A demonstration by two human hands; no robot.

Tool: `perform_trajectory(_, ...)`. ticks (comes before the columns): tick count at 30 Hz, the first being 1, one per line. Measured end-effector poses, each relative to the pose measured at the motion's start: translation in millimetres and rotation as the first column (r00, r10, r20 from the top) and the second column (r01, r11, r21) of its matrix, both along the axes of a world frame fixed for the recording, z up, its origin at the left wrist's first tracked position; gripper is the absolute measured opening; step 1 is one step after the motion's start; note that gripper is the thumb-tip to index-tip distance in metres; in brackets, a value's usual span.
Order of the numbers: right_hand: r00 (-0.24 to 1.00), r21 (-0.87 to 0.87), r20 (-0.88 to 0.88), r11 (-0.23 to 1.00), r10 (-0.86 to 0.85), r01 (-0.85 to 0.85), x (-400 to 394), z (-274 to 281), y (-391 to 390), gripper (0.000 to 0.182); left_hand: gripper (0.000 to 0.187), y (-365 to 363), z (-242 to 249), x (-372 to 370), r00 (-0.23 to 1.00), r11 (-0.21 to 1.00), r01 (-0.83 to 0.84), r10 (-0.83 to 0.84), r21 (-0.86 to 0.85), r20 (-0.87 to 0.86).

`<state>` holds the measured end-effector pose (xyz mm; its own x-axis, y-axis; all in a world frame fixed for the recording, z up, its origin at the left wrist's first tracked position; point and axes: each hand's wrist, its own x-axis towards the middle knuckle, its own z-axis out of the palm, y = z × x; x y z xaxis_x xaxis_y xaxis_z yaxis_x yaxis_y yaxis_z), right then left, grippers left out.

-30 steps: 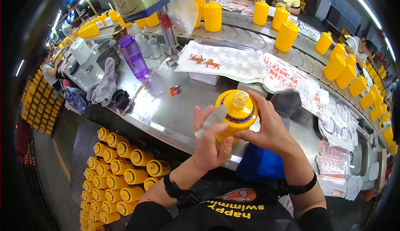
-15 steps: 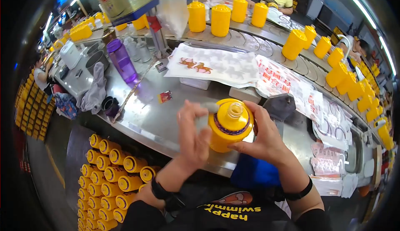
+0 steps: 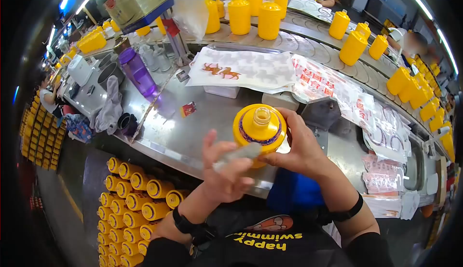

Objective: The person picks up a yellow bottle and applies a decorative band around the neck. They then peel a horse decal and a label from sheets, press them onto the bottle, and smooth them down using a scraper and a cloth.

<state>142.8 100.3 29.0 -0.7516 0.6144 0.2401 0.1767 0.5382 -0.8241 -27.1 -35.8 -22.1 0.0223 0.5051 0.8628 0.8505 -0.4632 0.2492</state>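
A yellow bottle (image 3: 263, 127) with a clear glass neck and a dark patterned ring round its shoulder is tilted above the metal table. My right hand (image 3: 301, 144) grips it from the right, thumb on the near side, fingers behind. At the bottle's lower left, my left hand (image 3: 224, 168) is blurred by motion and holds a greyish, narrow piece (image 3: 241, 155) against or close to the shoulder; its material is hard to make out.
Sheets of printed decals (image 3: 241, 69) lie behind the bottle, beside a dark metal block (image 3: 322, 113). A purple bottle (image 3: 137, 72) stands at left. Yellow bottles line a curved conveyor (image 3: 299, 40); more are stacked at lower left (image 3: 137, 202). Other people sit beyond the conveyor.
My left hand has moved down and right, bringing the grey piece to the bottle's near side. The held bottle has shifted slightly left and up. Bottles on the conveyor have moved along.
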Motion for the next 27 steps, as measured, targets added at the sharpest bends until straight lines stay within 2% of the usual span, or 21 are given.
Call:
perform_trajectory(2,1.0,0.031,-0.014,1.0,0.001,0.0,1,-4,2,0.086,0.033,5,19,4,0.979,1.0,-0.004,0.001,-0.018,-0.203)
perform_trajectory(4,0.999,0.055,-0.048,0.998,-0.005,0.007,2,-10,3,0.085,0.037,18,50,4,0.906,1.0,-0.023,0.019,-0.005,-0.423)
perform_trajectory(7,0.997,0.171,-0.082,0.985,0.006,0.009,2,-10,2,0.083,0.041,46,86,10,0.84,0.993,-0.022,-0.047,-0.119,-0.541)
perform_trajectory(10,0.998,0.237,-0.024,0.97,0.056,-0.048,4,-11,4,0.081,0.044,76,118,4,0.821,0.926,-0.069,-0.158,-0.37,-0.549)
perform_trajectory(13,1.0,0.096,-0.018,0.995,-0.008,0.01,1,-8,-2,0.081,0.042,99,115,-19,0.878,0.86,0.096,-0.311,-0.502,-0.363)
perform_trajectory(15,0.999,0.057,-0.021,0.998,-0.024,0.025,-1,-4,-4,0.082,0.038,96,96,-36,0.964,0.839,0.236,-0.265,-0.49,0.011)
perform_trajectory(16,0.999,0.067,-0.032,0.997,-0.021,0.024,-1,-2,-5,0.083,0.036,93,85,-42,0.953,0.835,0.295,-0.227,-0.464,0.198)
perform_trajectory(17,0.999,0.076,-0.045,0.997,-0.018,0.022,-3,-2,-4,0.084,0.032,87,72,-45,0.913,0.857,0.319,-0.163,-0.406,0.374)
perform_trajectory(19,0.998,0.081,-0.059,0.997,-0.013,0.018,-3,-7,-3,0.085,0.023,64,46,-41,0.722,0.902,0.331,-0.052,-0.279,0.69)
perform_trajectory(22,0.999,0.079,-0.047,0.997,-0.023,0.026,-3,-8,-4,0.085,0.016,36,31,-25,0.907,0.989,-0.051,0.103,-0.136,0.408)
perform_trajectory(25,0.999,0.072,-0.042,0.997,-0.032,0.035,-4,-8,-3,0.085,0.018,14,22,-5,0.944,0.984,-0.177,0.173,-0.013,0.279)
perform_trajectory(27,0.998,0.104,-0.055,0.994,-0.033,0.039,-4,-9,-3,0.084,0.02,6,20,2,0.96,0.984,-0.177,0.174,-0.003,0.218)
